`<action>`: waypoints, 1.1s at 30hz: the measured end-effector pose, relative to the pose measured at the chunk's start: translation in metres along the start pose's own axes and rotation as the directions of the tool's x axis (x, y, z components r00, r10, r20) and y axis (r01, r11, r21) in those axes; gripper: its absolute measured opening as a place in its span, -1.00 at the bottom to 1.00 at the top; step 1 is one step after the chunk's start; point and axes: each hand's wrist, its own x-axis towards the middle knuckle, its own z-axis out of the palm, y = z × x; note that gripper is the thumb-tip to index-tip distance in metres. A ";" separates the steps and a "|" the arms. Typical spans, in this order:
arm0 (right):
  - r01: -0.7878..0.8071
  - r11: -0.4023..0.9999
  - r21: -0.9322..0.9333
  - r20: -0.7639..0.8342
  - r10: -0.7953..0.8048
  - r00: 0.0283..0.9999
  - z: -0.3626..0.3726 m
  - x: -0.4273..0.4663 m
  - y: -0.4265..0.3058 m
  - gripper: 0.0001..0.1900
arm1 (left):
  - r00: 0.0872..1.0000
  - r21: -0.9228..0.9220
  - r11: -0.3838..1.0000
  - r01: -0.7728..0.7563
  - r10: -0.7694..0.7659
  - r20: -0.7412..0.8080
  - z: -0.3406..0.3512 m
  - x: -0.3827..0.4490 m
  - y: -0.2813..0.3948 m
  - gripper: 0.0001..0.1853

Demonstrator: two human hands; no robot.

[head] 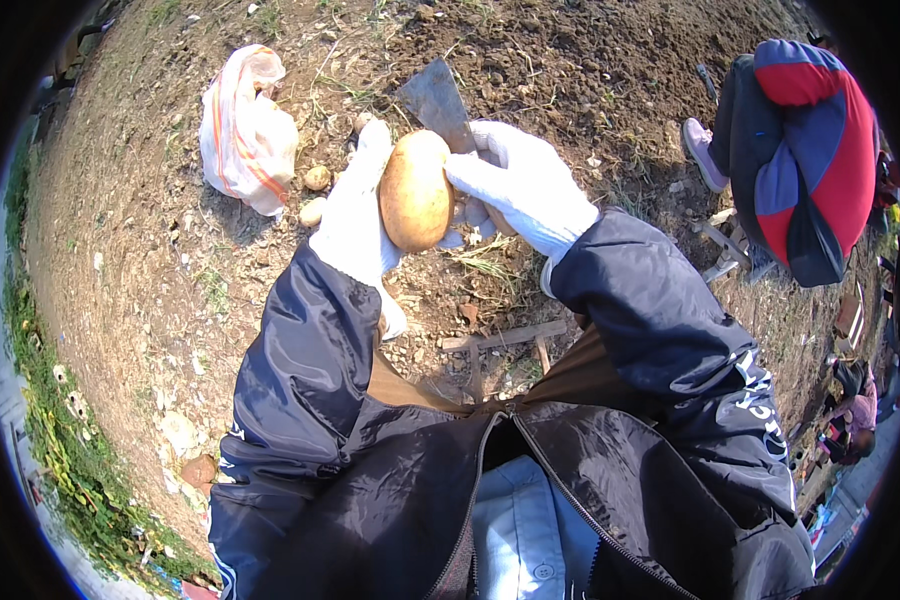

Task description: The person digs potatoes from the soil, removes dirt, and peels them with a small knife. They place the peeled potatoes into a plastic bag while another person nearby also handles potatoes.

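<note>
In front of my knees, my left hand (349,206), in a white knit glove, holds a large oval potato (416,191) upright. The thumb of my gloved right hand (529,180) touches the potato's right side. That same hand grips a hand tool with a broad flat metal blade (436,97), which points up and away behind the potato. Most of its handle is hidden by my fingers. Small potatoes (317,178) lie on the soil just left of my left hand. Farther left stands a thin white plastic bag (244,131) with orange stripes, its contents only faintly visible.
Loose dug soil (592,52) spreads ahead. To the right, a person in a red and blue jacket (832,150) bends low beside a wooden stool (724,244). Wooden slats (506,335) lie between my legs. Green plants (82,465) border the left edge.
</note>
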 end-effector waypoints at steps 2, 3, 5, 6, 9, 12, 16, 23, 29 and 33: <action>-0.005 1.000 0.007 -0.014 0.005 1.000 0.001 0.000 0.002 -0.51 | 1.000 -0.016 1.000 -0.012 0.012 0.025 -0.003 0.002 -0.001 -0.24; -0.003 1.000 0.016 -0.027 0.003 1.000 0.001 0.000 0.002 -0.50 | 0.999 -0.015 0.999 -0.029 0.030 0.033 -0.004 0.003 -0.002 -0.25; -0.008 1.000 0.018 -0.041 0.008 0.999 0.001 0.000 0.003 -0.50 | 0.996 -0.029 0.998 -0.056 0.057 0.063 -0.006 0.004 -0.003 -0.27; -0.015 1.000 0.012 -0.043 0.016 0.999 0.001 0.000 0.002 -0.49 | 0.994 -0.044 0.997 -0.064 0.067 0.083 -0.007 0.004 -0.004 -0.29; -0.033 0.999 -0.003 -0.032 0.033 0.999 -0.001 0.000 0.001 -0.49 | 0.990 -0.023 0.991 -0.135 0.136 0.044 -0.004 0.005 -0.008 -0.33; -0.035 0.999 -0.011 -0.031 0.035 0.999 -0.002 0.000 0.001 -0.50 | 0.987 0.018 0.990 -0.139 0.137 0.081 -0.001 0.001 -0.006 -0.33; -0.024 1.000 -0.016 -0.074 0.023 0.997 0.000 0.002 0.003 -0.50 | 0.983 0.049 0.988 -0.143 0.136 0.126 0.000 -0.001 -0.004 -0.30; -0.018 1.000 -0.014 -0.095 0.017 0.995 -0.001 0.003 0.006 -0.53 | 0.983 0.059 0.988 -0.142 0.133 0.126 -0.005 0.004 -0.005 -0.24; -0.006 1.000 -0.009 -0.111 0.005 0.994 0.000 0.005 0.007 -0.55 | 0.978 0.065 0.985 -0.160 0.149 0.143 -0.005 0.003 -0.004 -0.19; -0.020 1.000 -0.004 -0.115 0.019 0.993 -0.001 0.004 0.007 -0.55 | 0.976 0.074 0.985 -0.153 0.139 0.170 -0.002 0.000 -0.002 -0.17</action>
